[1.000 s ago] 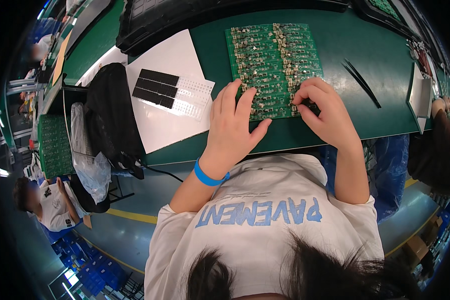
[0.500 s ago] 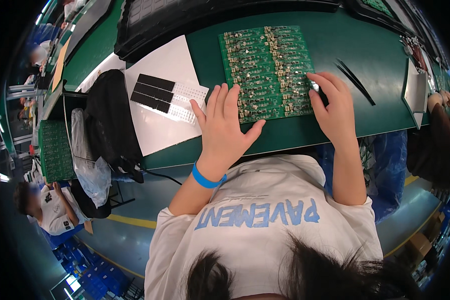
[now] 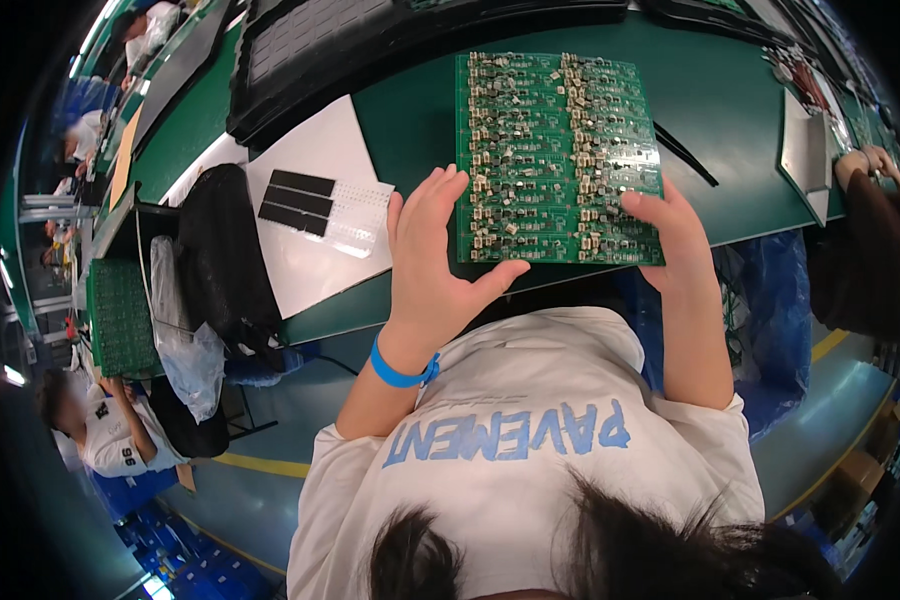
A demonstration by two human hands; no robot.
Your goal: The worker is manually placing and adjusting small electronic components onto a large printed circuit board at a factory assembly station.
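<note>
A large green circuit board (image 3: 555, 150) packed with small components is held up above the green table (image 3: 730, 90), closer to the camera than before. My left hand (image 3: 435, 265) grips its lower left edge, thumb under the bottom rim, with a blue wristband on that wrist. The board's lower right corner rests in my right hand (image 3: 675, 235). Black tweezers (image 3: 685, 155) lie on the table just right of the board.
A white sheet (image 3: 315, 250) carrying black strips (image 3: 298, 200) lies left of the board. A black bag (image 3: 225, 255) and clear plastic bag (image 3: 185, 345) hang at the table's left end. Black trays (image 3: 370, 40) sit behind. Another person's hands (image 3: 870, 160) work at far right.
The board has been lifted off the table and brought toward me. My left hand went from lying flat on it to gripping its edge; my right hand shifted to the right corner.
</note>
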